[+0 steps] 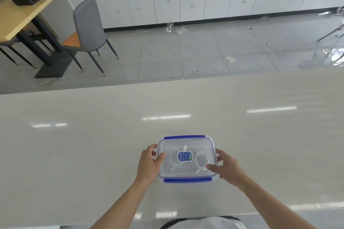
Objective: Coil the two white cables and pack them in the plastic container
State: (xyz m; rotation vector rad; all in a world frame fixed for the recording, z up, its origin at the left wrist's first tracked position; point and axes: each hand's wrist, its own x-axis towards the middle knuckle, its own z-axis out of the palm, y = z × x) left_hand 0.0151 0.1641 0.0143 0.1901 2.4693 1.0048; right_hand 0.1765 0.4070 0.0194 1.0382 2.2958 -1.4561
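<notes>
Container (187, 158) sat on the pale counter (93, 135), close to the near edge, square to the body. Lid (186, 147) was on it. Through the clear plastic I could make out both white cables: left coil (172, 160) and right coil (202, 160), lying side by side on the floor of the box, apart from each other, with the blue label (183, 156) on the lid between them from this angle. So the coiling and packing looked done; my guess was that what remained was seating or latching the lid.

Blue clip on the far side (184, 137) and blue clip on the near side (187, 180) both in view. Could not tell from here whether either was snapped down.

Left hand (149, 163) clasped the left short side: thumb lay over the lid's edge, the other fingers wrapped round the outer wall. Right hand (226, 167) mirrored it on the right short side, thumb on top near the front corner, fingers curled behind the rim. Both were closed on the box, not merely resting. I read this two-sided hold as a way to press the lid evenly and keep the box from skating on the glossy surface.

Forearms came in low from the bottom of the view, converging, wrists roughly level, elbows out of sight.

Beyond the counter: tiled floor, scraps of litter, grey chair (89, 24).
</notes>
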